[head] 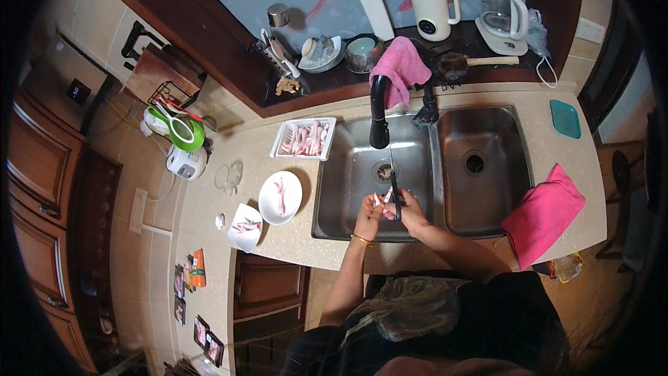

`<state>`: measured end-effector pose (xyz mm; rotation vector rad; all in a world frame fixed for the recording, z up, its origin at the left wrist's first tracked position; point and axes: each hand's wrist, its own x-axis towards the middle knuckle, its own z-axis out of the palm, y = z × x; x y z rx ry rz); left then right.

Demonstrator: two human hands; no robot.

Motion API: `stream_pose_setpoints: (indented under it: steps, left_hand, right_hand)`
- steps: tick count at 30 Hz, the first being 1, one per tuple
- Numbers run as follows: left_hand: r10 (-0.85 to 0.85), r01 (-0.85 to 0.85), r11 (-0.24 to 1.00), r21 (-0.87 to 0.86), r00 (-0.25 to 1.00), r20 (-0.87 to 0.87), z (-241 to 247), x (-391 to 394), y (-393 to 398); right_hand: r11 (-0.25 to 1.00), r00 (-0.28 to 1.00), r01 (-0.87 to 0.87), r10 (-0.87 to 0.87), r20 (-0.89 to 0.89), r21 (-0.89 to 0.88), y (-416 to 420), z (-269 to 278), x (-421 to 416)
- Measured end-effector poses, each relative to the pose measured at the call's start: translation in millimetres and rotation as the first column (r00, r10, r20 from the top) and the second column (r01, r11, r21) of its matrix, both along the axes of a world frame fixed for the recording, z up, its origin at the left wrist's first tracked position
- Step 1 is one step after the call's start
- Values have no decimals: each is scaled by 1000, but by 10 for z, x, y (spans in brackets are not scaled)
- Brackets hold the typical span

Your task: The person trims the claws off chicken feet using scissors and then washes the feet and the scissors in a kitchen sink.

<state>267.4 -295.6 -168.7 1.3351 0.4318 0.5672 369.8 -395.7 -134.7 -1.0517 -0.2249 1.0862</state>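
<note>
Over the near part of the left sink basin [349, 188], my left hand [369, 215] grips a pale pink chicken foot [379, 200]. My right hand [409, 212] is beside it, holding a black-handled tool [395, 188] with a narrow metal blade, perhaps a knife or scissors; its blade points away from me, under the black faucet [379, 133]. Left of the sink, a white basket [274, 141] holds several chicken feet [305, 139]. Another foot [281, 199] lies in a round white bowl [267, 213], and small pieces [246, 226] lie in a squarish white bowl [242, 242].
A pink cloth [401, 68] drapes over the faucet; a brighter one [548, 214] lies right of the sink. The right basin [482, 198] adjoins. On the sill stand a white pump bottle [374, 8], a kettle-like appliance [430, 8] and a mallet [490, 61]. Packaged food [198, 269] lies at left.
</note>
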Motion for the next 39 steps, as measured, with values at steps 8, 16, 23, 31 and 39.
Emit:
stream_pose_setpoints:
  steps: [8, 16, 23, 31, 39]
  left_hand:
    - [269, -280, 959, -46, 950, -158, -25, 44, -27]
    - [264, -285, 834, -472, 958, -114, 107, -203, 70]
    - [114, 7, 716, -698, 986, 126, 230, -290, 170]
    - [-13, -21, 858, -513, 998, -62, 206, -350, 117]
    - [130, -159, 985, -71, 945, -302, 305, -309, 65]
  right_hand:
    - [991, 940, 83, -111, 323, 101, -13, -69, -178]
    - [994, 969, -107, 98, 225, 25, -275, -35, -100]
    - [883, 607, -317, 470, 641, -346, -620, 275, 74]
    - [904, 325, -141, 428, 843, -405, -589, 433, 21]
    - [901, 225, -105, 434, 872, -421, -586, 441, 27]
